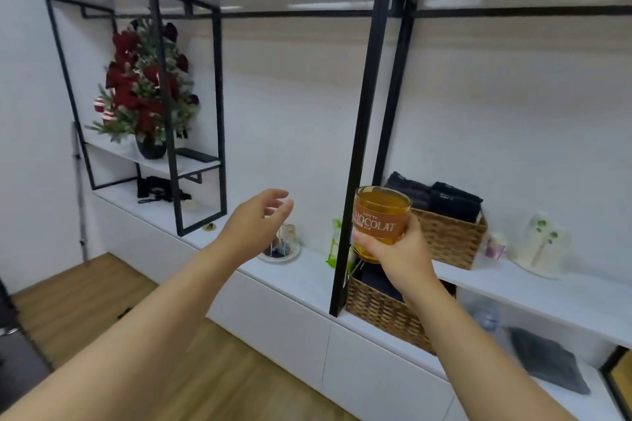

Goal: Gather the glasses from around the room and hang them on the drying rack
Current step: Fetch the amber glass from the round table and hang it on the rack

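An amber glass (pixel 380 215) with white lettering is held upright in front of the shelving; my right hand (pixel 400 246) grips it round its lower half. My left hand (pixel 260 219) hovers in the air with its fingers relaxed and holds nothing. Just below and beyond it, a small wire rack with a clear glass (pixel 285 239) stands on a white plate (pixel 294 255) on the white counter (pixel 246 270). How the glass sits on that rack is too blurred to tell.
Black metal posts (pixel 362 133) rise from the counter. Two wicker baskets (pixel 448 239) with dark cloths stand by the right post. A red flower arrangement (pixel 143 92) fills the left shelf. A green-edged item (pixel 336 243), a grey cloth (pixel 547 362) and wood floor (pixel 102 311) are around.
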